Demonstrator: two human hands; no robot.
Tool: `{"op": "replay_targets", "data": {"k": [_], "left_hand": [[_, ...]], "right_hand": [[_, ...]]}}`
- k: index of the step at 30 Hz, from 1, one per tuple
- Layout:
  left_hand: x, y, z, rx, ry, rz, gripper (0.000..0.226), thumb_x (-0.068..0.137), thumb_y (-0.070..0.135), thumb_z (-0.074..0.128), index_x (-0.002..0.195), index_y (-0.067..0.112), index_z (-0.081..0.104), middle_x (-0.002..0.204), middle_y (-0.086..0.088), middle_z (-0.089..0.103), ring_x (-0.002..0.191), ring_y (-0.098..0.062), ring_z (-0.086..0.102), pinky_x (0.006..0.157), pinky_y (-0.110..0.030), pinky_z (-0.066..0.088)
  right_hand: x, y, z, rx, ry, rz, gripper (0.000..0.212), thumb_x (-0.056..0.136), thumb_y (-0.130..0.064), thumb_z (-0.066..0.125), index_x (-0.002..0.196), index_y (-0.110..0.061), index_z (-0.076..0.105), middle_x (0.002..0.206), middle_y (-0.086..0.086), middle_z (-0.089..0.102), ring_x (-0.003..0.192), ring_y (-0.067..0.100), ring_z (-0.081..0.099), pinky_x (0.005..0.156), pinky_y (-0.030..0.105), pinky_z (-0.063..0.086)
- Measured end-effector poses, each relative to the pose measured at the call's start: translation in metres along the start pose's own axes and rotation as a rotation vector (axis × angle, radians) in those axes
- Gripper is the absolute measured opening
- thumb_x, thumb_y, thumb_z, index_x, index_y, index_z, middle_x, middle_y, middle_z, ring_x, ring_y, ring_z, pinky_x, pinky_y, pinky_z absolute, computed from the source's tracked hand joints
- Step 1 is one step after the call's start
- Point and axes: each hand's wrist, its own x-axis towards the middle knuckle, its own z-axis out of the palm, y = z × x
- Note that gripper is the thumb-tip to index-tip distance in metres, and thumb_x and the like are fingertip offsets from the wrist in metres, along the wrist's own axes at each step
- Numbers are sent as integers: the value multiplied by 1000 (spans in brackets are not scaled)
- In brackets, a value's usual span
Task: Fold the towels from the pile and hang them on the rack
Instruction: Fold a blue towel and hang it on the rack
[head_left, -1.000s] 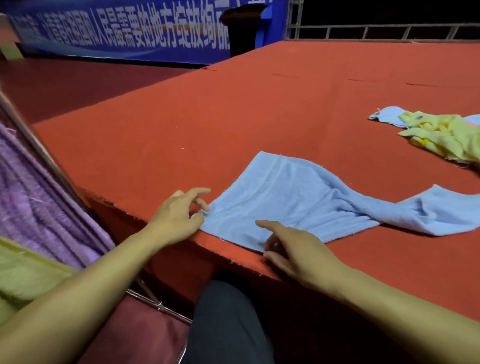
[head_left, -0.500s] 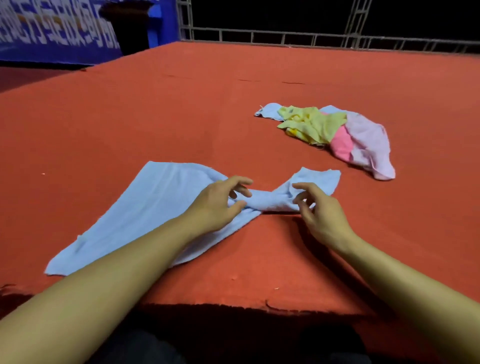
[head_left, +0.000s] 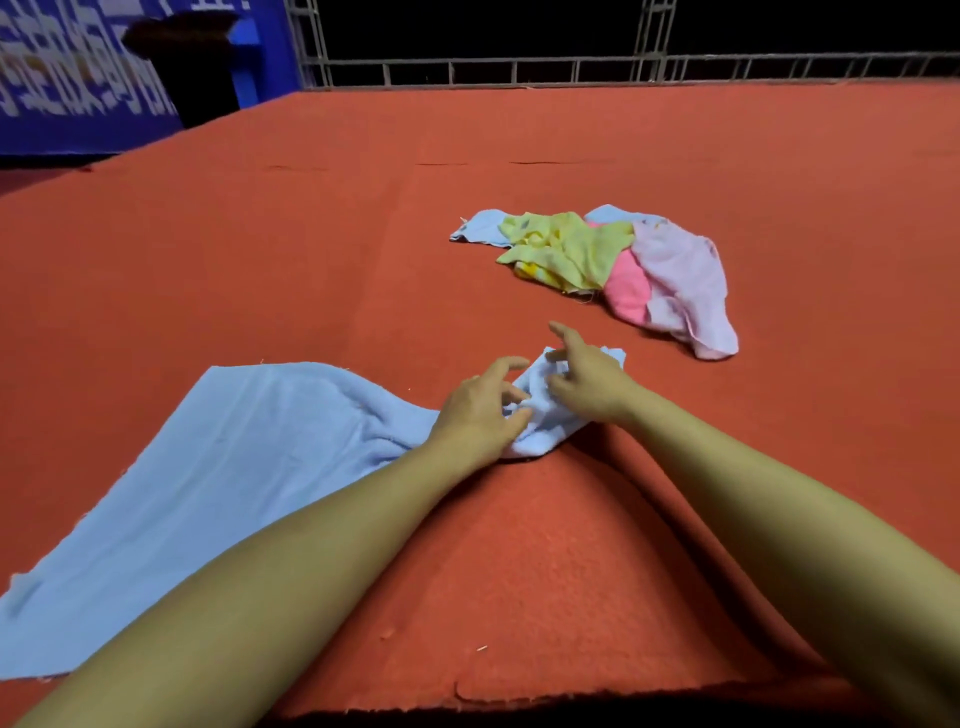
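Observation:
A light blue towel (head_left: 249, 467) lies on the red carpeted platform (head_left: 571, 571). Its left part is spread flat and its right end is bunched up. My left hand (head_left: 480, 413) pinches the bunched part with curled fingers. My right hand (head_left: 589, 379) sits just to the right and grips the towel's right end, with the index finger raised. Farther back on the right lies the pile (head_left: 608, 260) of yellow, pink, pale pink and blue towels. No rack is in view.
The platform's frayed front edge (head_left: 519, 704) runs along the bottom. A metal truss railing (head_left: 519, 70) lines the far side. A blue banner (head_left: 78, 78) and a dark stand (head_left: 192, 67) are at the back left.
Both hands left the towel's near left edge and moved to its twisted right end, then closed in together on it. The view swung right, away from the hung towels.

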Motion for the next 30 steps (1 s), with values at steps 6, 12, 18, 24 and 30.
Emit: {"op": "replay_targets", "data": {"k": [6, 12, 18, 24, 30], "left_hand": [[-5, 27, -21, -335, 47, 100, 46, 85, 15, 58, 127, 33, 51, 87, 18, 68, 82, -11, 65, 82, -31, 52], [-14, 69, -53, -480, 32, 158, 44, 85, 11, 60, 122, 33, 54, 84, 13, 68, 78, -21, 58, 75, -41, 49], [-24, 111, -92, -586, 29, 264, 44, 91, -7, 60, 122, 25, 54, 82, 5, 66, 72, -7, 57, 68, -19, 47], [-3, 110, -99, -357, 48, 259, 44, 87, 6, 69, 118, 32, 53, 82, 11, 68, 74, -1, 61, 70, -19, 45], [-7, 81, -88, -76, 33, 176, 46, 78, 28, 81, 116, 38, 57, 65, 18, 65, 61, 5, 55, 65, -21, 41]], "right_hand": [[-32, -4, -20, 368, 0, -151, 50, 90, 1, 55, 137, -15, 46, 84, -2, 64, 72, -1, 58, 70, 14, 44], [-85, -28, -65, 370, 265, -341, 45, 90, -18, 60, 134, -20, 50, 89, -1, 62, 93, 15, 61, 92, 36, 49], [-129, -63, -115, 481, 402, -507, 44, 91, -7, 57, 130, -25, 46, 81, 3, 52, 73, 7, 50, 73, 18, 43], [-119, -64, -126, 408, 381, -315, 51, 90, -2, 66, 135, -16, 46, 92, 10, 59, 77, 23, 56, 67, 18, 46], [-138, -31, -132, 366, -4, -92, 55, 85, -15, 75, 133, -28, 50, 85, 7, 68, 78, 4, 63, 75, 20, 50]]}}
